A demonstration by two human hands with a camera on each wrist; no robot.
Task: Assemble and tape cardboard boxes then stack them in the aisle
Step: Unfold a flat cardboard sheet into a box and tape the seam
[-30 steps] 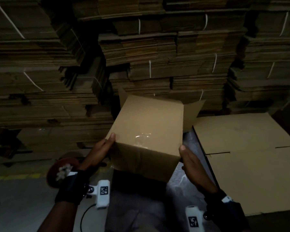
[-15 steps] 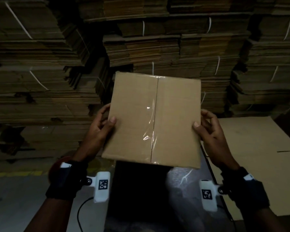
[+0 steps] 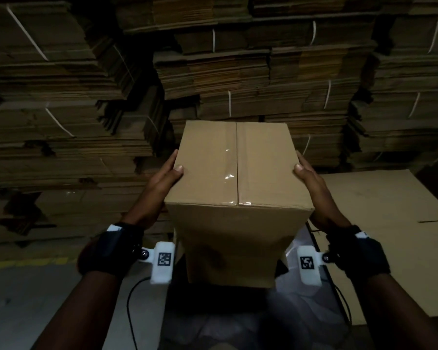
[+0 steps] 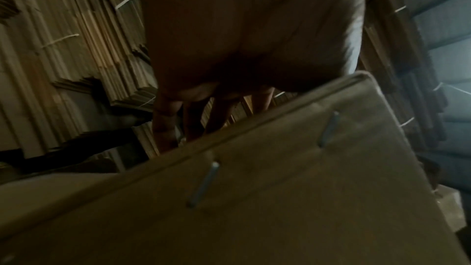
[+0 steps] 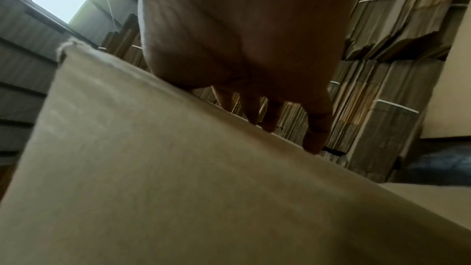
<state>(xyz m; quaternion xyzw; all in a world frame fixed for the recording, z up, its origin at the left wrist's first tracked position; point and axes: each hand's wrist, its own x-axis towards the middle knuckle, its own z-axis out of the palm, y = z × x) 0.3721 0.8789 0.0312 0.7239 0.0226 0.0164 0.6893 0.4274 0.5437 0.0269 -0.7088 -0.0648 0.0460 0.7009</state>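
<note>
I hold the cardboard box (image 3: pixel 238 188) upright at centre, taped seam (image 3: pixel 236 168) facing up, my left hand (image 3: pixel 162 188) at 9 o'clock and right hand (image 3: pixel 311 183) at 3 o'clock clasping opposite sides, thumbs on top, fingers down the walls, so it carries level toward stacking.

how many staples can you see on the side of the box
2, both in the left wrist view on the box side under the left hand: one staple lower left, one staple upper right. Other sides may hide more.
</note>
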